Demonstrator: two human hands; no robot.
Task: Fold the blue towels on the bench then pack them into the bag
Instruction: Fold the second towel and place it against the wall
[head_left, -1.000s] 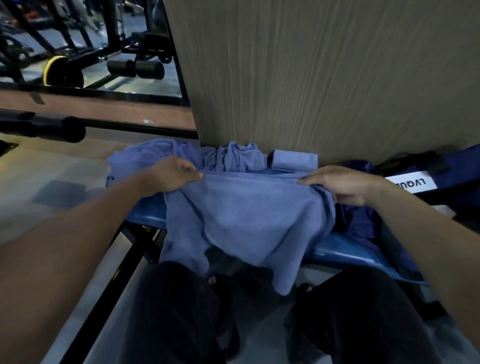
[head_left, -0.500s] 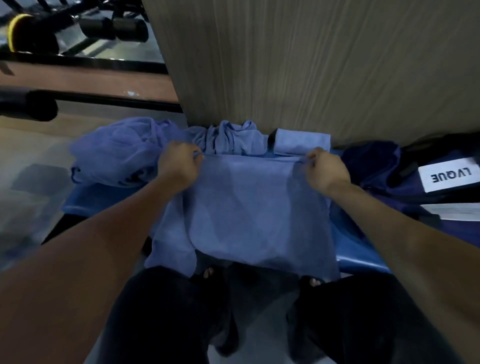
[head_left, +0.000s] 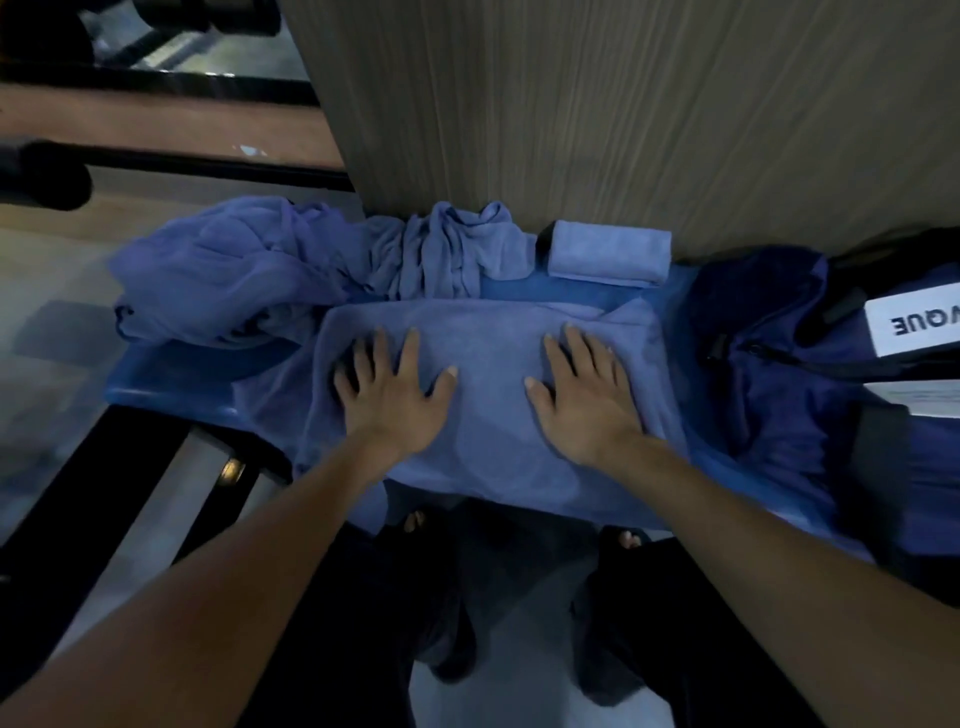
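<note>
Far left on the bench (head_left: 171, 376): a loose heap of blue towels (head_left: 218, 280), unfolded; just right of it, against the wood-grain panel (head_left: 571, 104), a bunched towel (head_left: 452, 249), likewise unfolded; exact count in the heap impossible to tell.

Centre: 1 spread towel (head_left: 488, 415) laid flat across the bench, near edge hanging over the front; left hand (head_left: 395, 395) pressed flat on its left half, fingers straight and splayed wide, gripping nothing; right hand (head_left: 582, 400) pressed flat on its right half, fingers straight and fairly close, gripping nothing either.

Judged step: smoothing the towel flat ahead of a fold, with packing not yet begun for this one. Next move probably calls for pinching 2 corners or 1 edge and carrying it across evenly, without dragging the hanging part off the bench.

Far of the right hand: 1 folded towel (head_left: 608, 254), a neat block touching the panel.

Right: the dark blue bag (head_left: 769, 338) on the bench end, white label cut off by the frame edge; opening hard to make out in the dim light; contents not visible.
</note>
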